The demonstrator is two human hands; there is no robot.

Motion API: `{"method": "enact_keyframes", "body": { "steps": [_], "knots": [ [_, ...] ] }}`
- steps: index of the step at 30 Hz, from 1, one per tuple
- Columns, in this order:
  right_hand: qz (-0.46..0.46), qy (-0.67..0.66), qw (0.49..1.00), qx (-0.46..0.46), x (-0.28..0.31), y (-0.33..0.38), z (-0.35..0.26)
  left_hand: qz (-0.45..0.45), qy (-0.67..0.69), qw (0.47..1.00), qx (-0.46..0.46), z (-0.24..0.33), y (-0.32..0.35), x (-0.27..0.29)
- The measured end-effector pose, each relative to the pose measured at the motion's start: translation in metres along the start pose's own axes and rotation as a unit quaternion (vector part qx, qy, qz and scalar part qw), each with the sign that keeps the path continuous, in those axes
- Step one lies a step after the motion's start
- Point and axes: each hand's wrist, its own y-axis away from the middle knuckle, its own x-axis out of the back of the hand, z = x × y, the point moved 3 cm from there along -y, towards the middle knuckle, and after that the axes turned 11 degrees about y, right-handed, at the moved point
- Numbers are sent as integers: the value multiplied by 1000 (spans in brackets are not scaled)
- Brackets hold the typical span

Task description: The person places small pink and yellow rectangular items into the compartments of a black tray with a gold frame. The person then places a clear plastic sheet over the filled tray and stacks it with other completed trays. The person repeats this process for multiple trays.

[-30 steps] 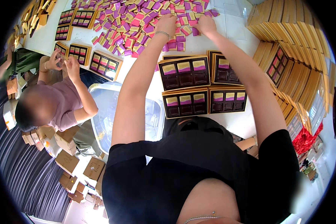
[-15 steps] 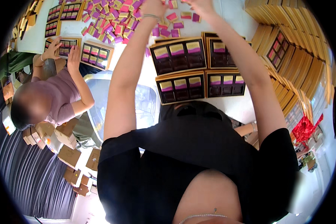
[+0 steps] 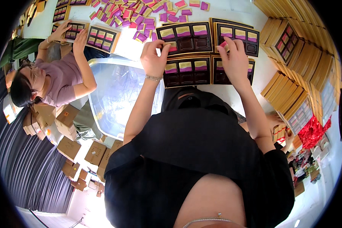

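Four dark gift trays (image 3: 186, 72) with square compartments lie side by side on the white table (image 3: 131, 45) in front of me, most compartments filled with pink, purple and gold packets. My left hand (image 3: 154, 57) pinches a small packet at the left edge of the upper left tray (image 3: 184, 36). Over the seam between the right-hand trays (image 3: 235, 36), my right hand (image 3: 235, 57) holds a pink packet. A heap of loose packets (image 3: 140, 17) lies beyond the trays.
A seated person (image 3: 53, 78) at my left fills two more trays (image 3: 100, 38). A clear plastic tub (image 3: 121, 95) stands between us. Stacks of gold boxes (image 3: 304, 57) line the right side. Brown cartons (image 3: 68, 146) sit on the floor at left.
Both my hands have come back from the loose packet heap to the trays, each carrying a packet. The other person's hands stay on their trays.
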Motion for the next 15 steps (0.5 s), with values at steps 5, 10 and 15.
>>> {"method": "enact_keyframes", "body": {
  "steps": [5, 10, 15],
  "knots": [
    [-34, 113, 961, 251, 4, 18, 30, -70, -142, 967, -198, 12, 18, -1],
    [-81, 193, 955, 211, -6, 26, 33, -253, -278, 911, -172, 14, 39, -9],
    [40, 146, 973, 173, -17, 24, 28, -214, -240, 933, -164, 23, 33, -4]
  ]
}}
